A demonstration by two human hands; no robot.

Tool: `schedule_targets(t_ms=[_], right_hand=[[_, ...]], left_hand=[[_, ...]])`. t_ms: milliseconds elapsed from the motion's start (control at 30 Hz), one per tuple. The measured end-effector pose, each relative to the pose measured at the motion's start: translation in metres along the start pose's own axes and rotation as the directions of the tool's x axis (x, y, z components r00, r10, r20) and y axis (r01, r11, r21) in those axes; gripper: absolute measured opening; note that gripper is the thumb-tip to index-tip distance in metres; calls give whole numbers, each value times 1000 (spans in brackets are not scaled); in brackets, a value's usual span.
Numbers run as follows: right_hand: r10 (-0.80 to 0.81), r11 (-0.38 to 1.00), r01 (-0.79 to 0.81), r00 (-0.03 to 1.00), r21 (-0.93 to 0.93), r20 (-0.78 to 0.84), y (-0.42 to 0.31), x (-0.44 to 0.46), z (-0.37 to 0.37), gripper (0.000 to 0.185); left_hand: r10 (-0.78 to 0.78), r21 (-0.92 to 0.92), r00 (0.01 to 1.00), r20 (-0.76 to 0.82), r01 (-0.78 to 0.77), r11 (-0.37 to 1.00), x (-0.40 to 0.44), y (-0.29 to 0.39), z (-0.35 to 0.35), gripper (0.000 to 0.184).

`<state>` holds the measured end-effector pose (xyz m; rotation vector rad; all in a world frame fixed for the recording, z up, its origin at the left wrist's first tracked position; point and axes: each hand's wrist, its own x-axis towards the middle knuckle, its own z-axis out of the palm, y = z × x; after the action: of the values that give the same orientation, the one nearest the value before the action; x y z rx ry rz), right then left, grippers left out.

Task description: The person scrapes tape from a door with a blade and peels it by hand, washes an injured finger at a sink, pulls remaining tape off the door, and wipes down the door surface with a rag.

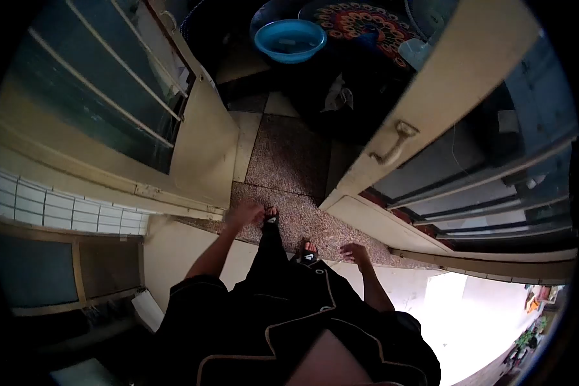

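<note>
My left hand [244, 213] hangs ahead of my body near the foot of the left door panel [206, 138]. It is slightly blurred, and its fingers look loosely apart with nothing in them. On the other side my right hand [354, 253] is held out at hip height, loosely open and holding nothing. Below it lies the threshold of a doorway. My feet, in dark sandals, stand on the speckled floor [289, 206] between the hands. The right door panel [444, 83] has a metal pull handle [395, 143]; neither hand touches it.
Both door panels stand swung apart, with barred glass on each side. Past the doorway, a blue basin [290, 42] sits near a round, colourful patterned mat [367, 26]. A pale crumpled item [338, 95] lies in the dark area. Bright floor [469, 309] shows behind at the right.
</note>
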<state>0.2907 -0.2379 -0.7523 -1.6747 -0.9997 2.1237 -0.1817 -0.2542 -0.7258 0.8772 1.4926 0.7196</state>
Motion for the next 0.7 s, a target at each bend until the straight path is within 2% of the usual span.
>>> schedule_targets(t_ms=[33,100,167,200,267,300,333,367,400,433,467,500,533,600,667,700], right_hand=[[56,998,-56,998,23,-28,5,-1,1,29],[134,991,-131,987,38,-91,19,-4,8,28],[196,981,-194,961,32,-193,30,-8,20,28],[237,971,-235,938,38,-252,31,-7,29,27],[419,908,-413,882,76,-215,106,46,20,27],[-101,790,-33,978,-613,-182,159,85,7,27],[-453,135,260,875,-956,174,186,102,3,28],[-283,503,42,952,-863,-118,119,71,35,30],[-178,795,-25,946,-607,-272,49,53,70,33],[-116,897,-62,923,-437,-368,17,66,86,36],[-52,966,-71,887,-247,-459,-14,80,102,40],[-143,962,-4,846,-274,-513,-21,106,114,40],[-222,972,152,838,-178,-498,-64,106,137,49],[-319,888,94,830,-450,-457,-133,125,161,53],[-365,902,223,851,-371,-377,-196,135,183,59],[-373,901,232,846,-366,-382,-220,146,185,59]], left_hand=[[-154,-124,988,-32,149,981,-7,10,14,23],[-187,-206,976,112,207,957,2,-13,18,24],[-309,-176,942,127,328,928,15,-24,19,24],[-313,-163,939,139,334,928,21,-24,14,24],[-357,-384,923,146,385,839,31,-18,-1,23],[-344,-408,922,178,387,827,40,-7,-12,24],[-345,-384,916,206,400,832,52,-1,-25,24],[-340,-365,920,193,389,846,65,4,-35,24],[-332,-347,926,181,376,859,80,9,-45,24],[-327,-329,922,207,381,864,98,13,-56,24],[-267,-239,931,249,326,915,118,13,-72,25],[-211,-155,932,296,265,952,131,13,-85,26],[-220,-148,922,317,278,949,140,18,-96,26],[-319,-88,921,225,345,934,160,40,-118,24],[-314,-81,929,196,334,939,189,37,-139,22],[-327,-84,933,153,342,936,193,38,-146,19]])
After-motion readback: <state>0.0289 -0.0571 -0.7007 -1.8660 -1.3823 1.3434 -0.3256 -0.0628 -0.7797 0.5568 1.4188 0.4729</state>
